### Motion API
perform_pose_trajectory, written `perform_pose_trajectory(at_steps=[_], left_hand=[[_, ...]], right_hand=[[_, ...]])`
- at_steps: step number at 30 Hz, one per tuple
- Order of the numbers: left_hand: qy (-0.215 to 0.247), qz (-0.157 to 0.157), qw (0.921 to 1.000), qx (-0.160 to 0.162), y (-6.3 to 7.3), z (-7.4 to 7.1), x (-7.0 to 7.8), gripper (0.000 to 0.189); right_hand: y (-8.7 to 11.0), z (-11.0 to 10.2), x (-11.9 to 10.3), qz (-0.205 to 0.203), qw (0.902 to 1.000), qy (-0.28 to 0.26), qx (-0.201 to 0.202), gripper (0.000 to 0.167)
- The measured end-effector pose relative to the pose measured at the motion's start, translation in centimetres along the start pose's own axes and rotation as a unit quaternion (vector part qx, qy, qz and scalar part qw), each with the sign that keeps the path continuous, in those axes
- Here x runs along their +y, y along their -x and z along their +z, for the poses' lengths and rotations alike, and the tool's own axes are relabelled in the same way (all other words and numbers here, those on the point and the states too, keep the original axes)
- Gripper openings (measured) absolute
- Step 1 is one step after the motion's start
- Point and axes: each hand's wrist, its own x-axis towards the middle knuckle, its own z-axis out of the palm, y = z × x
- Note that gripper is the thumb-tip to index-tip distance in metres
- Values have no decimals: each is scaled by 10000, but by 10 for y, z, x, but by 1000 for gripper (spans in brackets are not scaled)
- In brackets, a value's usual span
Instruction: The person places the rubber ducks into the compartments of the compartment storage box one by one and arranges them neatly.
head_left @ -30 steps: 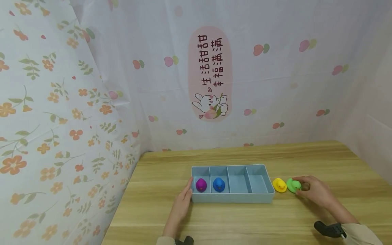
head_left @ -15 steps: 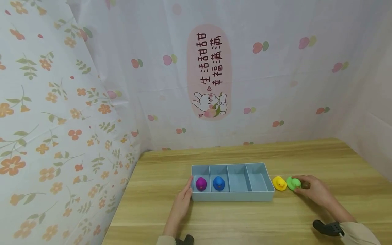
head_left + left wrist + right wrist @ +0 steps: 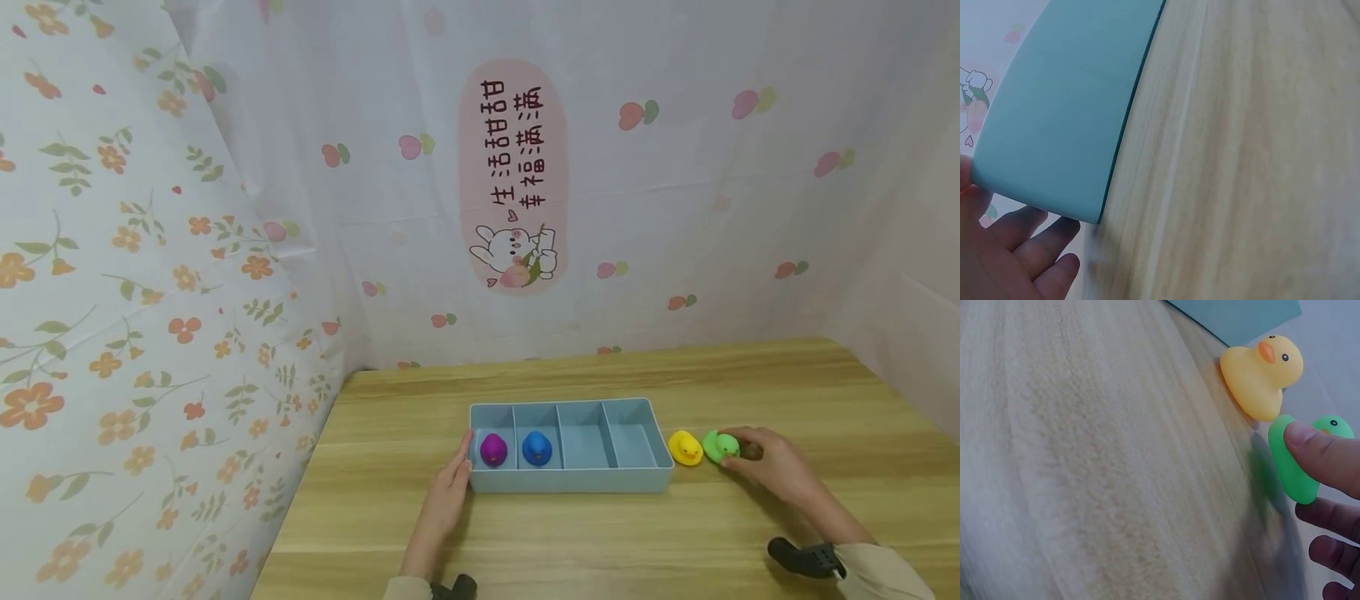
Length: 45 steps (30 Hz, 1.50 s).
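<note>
While the right hand [image 3: 776,468] pinches the green duck [image 3: 720,448], right of the box [image 3: 570,482] past the yellow duck [image 3: 685,448], the left hand [image 3: 444,498] touches the box's left end, fingers seemingly loose.

We see a wooden table [image 3: 585,546] with yellow-brown grain under soft light. Behind the table hangs a white cloth [image 3: 675,192], faintly creased and dotted with pink-and-green prints [image 3: 632,119]. Above the table's back edge, left of its middle, we find a pink label [image 3: 474,158] with dark writing [image 3: 498,158] and a rabbit [image 3: 512,246]. Left of the table we have a floral cloth [image 3: 161,287]; right of it, a pale wall [image 3: 918,275].
</note>
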Motion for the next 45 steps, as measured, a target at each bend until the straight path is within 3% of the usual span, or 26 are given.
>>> perform_pose_trajectory(at_steps=[10, 23, 31, 38, 45], left_hand=[[-97, 39, 9999, 40, -1, 0, 0, 45], [-75, 57, 9999, 94, 0, 2, -2, 46], [-45, 6, 9999, 94, -1, 1, -2, 45], [-49, -12, 10000, 84, -1, 1, -1, 45], [-65, 20, 9999, 103, -1, 1, -3, 45]], right_hand=[[-1, -8, -4, 313, 9992, 70, -224, 52], [0, -14, -9, 422, 9987, 38, -297, 54], [-3, -17, -9, 355, 9992, 25, -169, 54], [-7, -17, -14, -37, 9997, 4, 235, 44], [-10, -20, -20, 154, 9999, 25, 53, 47]])
